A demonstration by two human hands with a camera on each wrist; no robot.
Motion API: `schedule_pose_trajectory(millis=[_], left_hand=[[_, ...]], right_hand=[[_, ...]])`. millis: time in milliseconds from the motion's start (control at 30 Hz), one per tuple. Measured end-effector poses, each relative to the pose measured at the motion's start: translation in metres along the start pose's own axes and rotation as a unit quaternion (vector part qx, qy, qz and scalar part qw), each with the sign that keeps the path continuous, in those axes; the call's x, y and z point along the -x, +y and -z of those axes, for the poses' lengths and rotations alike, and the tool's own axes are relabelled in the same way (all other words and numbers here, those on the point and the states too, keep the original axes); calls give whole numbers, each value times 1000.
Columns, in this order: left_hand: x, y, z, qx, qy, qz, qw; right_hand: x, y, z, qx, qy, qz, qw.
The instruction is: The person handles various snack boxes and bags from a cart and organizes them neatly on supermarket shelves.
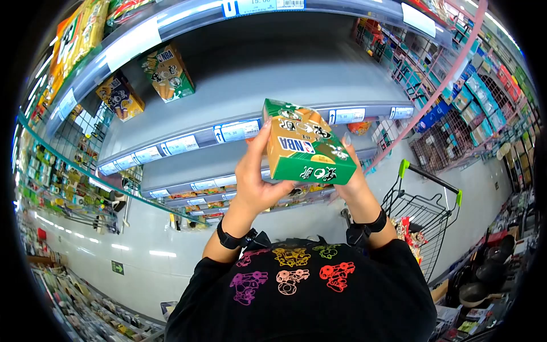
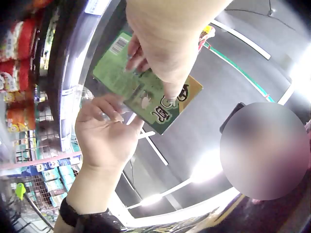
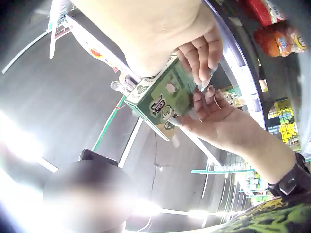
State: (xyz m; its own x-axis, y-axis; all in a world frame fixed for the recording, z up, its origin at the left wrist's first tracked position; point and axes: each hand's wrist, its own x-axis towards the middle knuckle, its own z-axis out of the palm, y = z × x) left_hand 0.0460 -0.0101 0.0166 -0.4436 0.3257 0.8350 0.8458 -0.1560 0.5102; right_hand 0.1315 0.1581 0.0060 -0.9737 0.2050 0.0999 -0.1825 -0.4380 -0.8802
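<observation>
A green and tan NBA snack box (image 1: 307,142), printed with cartoon figures, is held up in front of the body between both hands. My left hand (image 1: 254,176) grips its left side, thumb under the lower face and a finger up along the edge. At the opposite side my right hand (image 1: 354,181) holds the box, its fingertips showing at the edge. From below, the left wrist view shows the box's green underside (image 2: 116,73) with a barcode. In the right wrist view, the left thumb presses on the box (image 3: 163,104) near its corner.
Behind the box runs a grey store shelf (image 1: 250,80) with price tags along its edge. A similar green NBA box (image 1: 168,73) and a purple and yellow one (image 1: 121,97) stand there at left. A black shopping cart (image 1: 424,211) with green corners is at right.
</observation>
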Motion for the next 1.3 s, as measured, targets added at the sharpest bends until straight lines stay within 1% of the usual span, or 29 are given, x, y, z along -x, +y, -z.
schedule_pose_trajectory(millis=[67, 100, 133, 167, 200, 267, 300, 333, 367, 400, 433, 467, 567, 600, 633, 667, 700, 733, 800, 833, 867, 967, 1000, 1100, 1133, 1233, 1267, 1300], left_hand=[[0, 1, -8, -26, 37, -12, 999], [-1, 3, -9, -48, 38, -36, 997], [-2, 6, -10, -70, 39, -59, 995], [-3, 8, -11, -92, 41, -81, 992], [1, 8, -15, -92, 67, -55, 992], [4, 18, -11, -222, 74, -68, 970], [5, 22, -10, -287, 77, -72, 952], [10, 18, -14, -275, 108, -68, 953], [7, 17, -14, -299, 124, -113, 940], [1, 15, -14, -321, 138, -157, 924], [-2, 16, -14, -342, 150, -201, 905], [-5, 23, -16, -341, 152, -178, 910], [-13, 26, -2, -263, -14, -184, 947], [-18, 21, -5, -205, 21, -209, 956], [-15, 18, -5, -195, 13, -182, 964], [-12, 15, -6, -184, 4, -156, 970], [-10, 14, -7, -172, -5, -130, 976], [-10, 15, -10, -154, 11, -118, 981], [-10, 15, -14, -80, 13, 43, 996], [-13, 17, -16, -41, 10, 123, 992], [-19, 23, -17, 132, -13, 219, 967], [-21, 10, -15, 249, -26, 281, 926], [-20, 7, -14, 261, -44, 280, 923], [-22, 9, -9, 318, -55, 322, 890], [-19, 7, -8, 348, -56, 341, 872], [-21, 9, -6, 423, -41, 349, 835], [-18, 6, -4, 465, -35, 349, 813], [-16, 2, -4, 480, -39, 335, 810]], right_hand=[[0, 4, 13, 1, -22, 14, 1000], [1, 8, 19, -1, -33, 18, 999], [1, 9, 23, -38, -22, 2, 999], [2, 8, 26, -34, -34, -3, 999], [1, 3, 25, -28, -49, -6, 998], [3, -5, 25, 2, -67, -20, 998], [0, -2, 31, -28, -96, -16, 995], [-3, -1, 35, -107, -131, -45, 984], [-5, -1, 38, -186, -165, -75, 966], [-1, -3, 34, -175, -107, -91, 974], [1, -3, 34, -158, -85, -99, 979], [1, -2, 36, -135, -83, -88, 983], [-1, 6, 48, -66, -81, -36, 994], [-6, 17, 57, -34, -74, -7, 997], [-11, 27, 67, -2, -72, 27, 997], [-15, 14, 46, 41, -61, 63, 995], [-7, -14, 29, -40, -111, 84, 990], [-18, -12, 40, 1, -164, 121, 979], [-30, -6, 52, 76, -196, 177, 962], [-31, -4, 54, 112, -177, 197, 958], [-31, -2, 53, 148, -157, 217, 952], [-31, -1, 42, 119, -134, 201, 963], [-33, 1, 44, 107, -142, 189, 966], [-38, 4, 34, 29, -106, 171, 979], [-37, 1, 31, 13, -83, 126, 988], [-38, -4, 24, -66, -84, 89, 990], [-39, -3, 22, -87, -78, 80, 990], [-39, -4, 22, -103, -76, 71, 989]])
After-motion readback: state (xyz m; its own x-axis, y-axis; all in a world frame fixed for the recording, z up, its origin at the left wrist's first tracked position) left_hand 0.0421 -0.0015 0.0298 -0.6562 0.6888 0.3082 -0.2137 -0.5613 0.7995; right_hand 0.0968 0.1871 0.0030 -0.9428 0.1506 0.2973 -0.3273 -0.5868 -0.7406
